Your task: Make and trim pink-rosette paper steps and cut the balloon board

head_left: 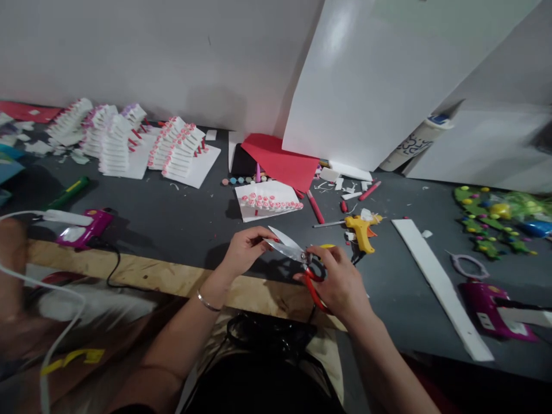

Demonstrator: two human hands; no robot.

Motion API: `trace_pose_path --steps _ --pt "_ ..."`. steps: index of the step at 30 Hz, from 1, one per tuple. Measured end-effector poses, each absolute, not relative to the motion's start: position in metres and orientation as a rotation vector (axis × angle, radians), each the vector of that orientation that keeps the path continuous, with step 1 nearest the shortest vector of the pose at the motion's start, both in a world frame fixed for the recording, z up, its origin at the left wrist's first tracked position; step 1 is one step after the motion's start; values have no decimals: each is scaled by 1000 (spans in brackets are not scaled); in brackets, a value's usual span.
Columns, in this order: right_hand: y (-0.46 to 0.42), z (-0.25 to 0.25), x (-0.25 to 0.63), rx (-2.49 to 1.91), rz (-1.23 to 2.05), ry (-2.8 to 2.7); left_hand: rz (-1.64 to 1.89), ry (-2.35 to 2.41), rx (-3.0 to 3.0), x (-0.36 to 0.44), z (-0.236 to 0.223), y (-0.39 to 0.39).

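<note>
My right hand (340, 279) grips a pair of scissors (293, 251) by red handles, its blades spread and pointing left. Fingers pinched, my left hand (245, 250) is at the blade tips; a small red spot shows there, but what it holds, if anything, is too small to make out. Just beyond the hands, a white card (245, 211) lies on the dark table, bearing a row of small white pieces with red-pink swirled ends (276, 203). A yellow hot glue gun (360, 230) rests on its side to the right of the card.
Finished-looking rows of white pieces (179, 150) stand at the back left. Red paper (284, 161), a red marker (315, 207) and paper scraps lie behind. A white strip (442, 287) and purple power strips (86, 229) flank me. Another person's arm (12, 276) is at left.
</note>
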State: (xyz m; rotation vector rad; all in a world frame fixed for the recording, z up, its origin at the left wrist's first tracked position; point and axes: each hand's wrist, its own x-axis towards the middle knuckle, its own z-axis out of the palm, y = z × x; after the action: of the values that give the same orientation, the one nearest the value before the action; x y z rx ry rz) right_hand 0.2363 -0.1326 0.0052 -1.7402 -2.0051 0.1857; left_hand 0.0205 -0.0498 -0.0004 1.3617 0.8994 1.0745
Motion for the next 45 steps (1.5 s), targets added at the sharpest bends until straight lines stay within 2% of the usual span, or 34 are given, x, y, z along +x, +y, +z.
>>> trace_pose_path --steps 10,20,34,45 --pt "-134 7 234 -1764 131 -2035 1035 928 1335 23 -6 -50" --pt "-134 9 234 -1796 309 -2020 1012 933 1284 25 -4 -50" --pt "-137 9 240 -1754 352 -2050 915 948 1291 26 -4 -50" --pt "-142 -2 244 -1708 506 -2009 878 912 1238 29 -6 -51"
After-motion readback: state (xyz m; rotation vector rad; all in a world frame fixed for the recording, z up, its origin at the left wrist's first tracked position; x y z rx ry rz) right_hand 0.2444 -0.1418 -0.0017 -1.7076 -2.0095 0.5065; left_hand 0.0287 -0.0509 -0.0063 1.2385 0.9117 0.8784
